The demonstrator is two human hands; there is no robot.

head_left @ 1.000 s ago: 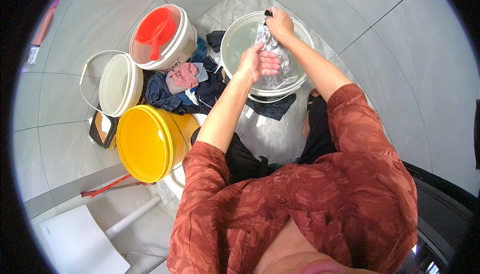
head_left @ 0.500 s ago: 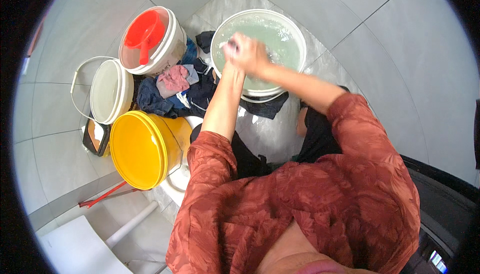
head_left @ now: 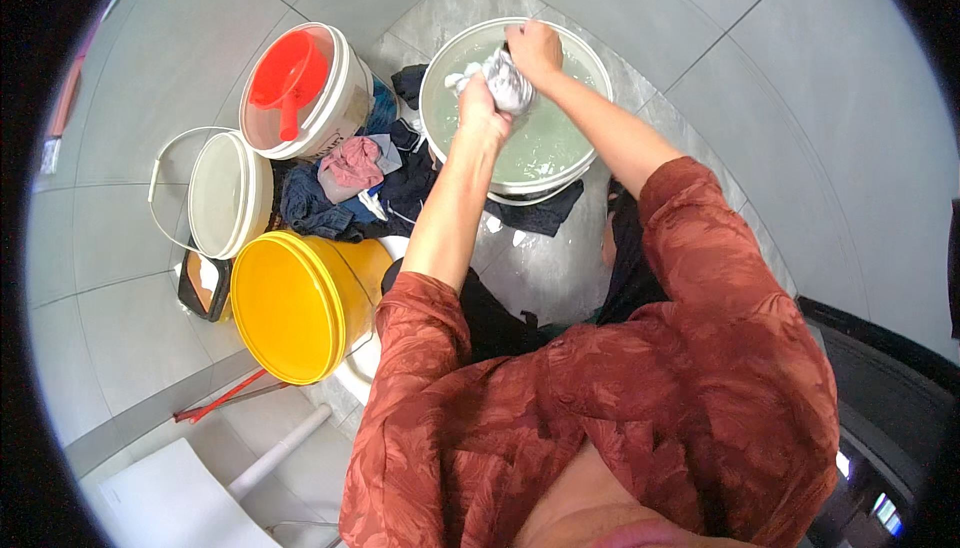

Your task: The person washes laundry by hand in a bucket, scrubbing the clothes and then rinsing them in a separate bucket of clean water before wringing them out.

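Over a white bucket (head_left: 428, 113) of cloudy, greenish water, I hold a wet, bunched white and grey cloth (head_left: 508, 84). My left hand (head_left: 484, 113) is closed round its lower left side, and a white part sticks out past the fingers. My right hand (head_left: 537, 51) is closed at the cloth's upper end, where a dark bit shows at the fingers. The garment's exact kind cannot be made out. Both hands are above the water.
Left of the bucket lies a heap of dark clothes (head_left: 310, 203) with a pink cloth (head_left: 352, 162) on top. A white bucket (head_left: 345, 98) with a red dipper (head_left: 290, 78), a smaller white bucket (head_left: 222, 193) and a yellow bucket (head_left: 290, 308) stand beside it. Grey tiled walls (head_left: 660, 8) enclose the corner.
My hands were pressed together over the water and blurred. Now they are apart, the right one farther up and to the right, with the cloth showing between them.
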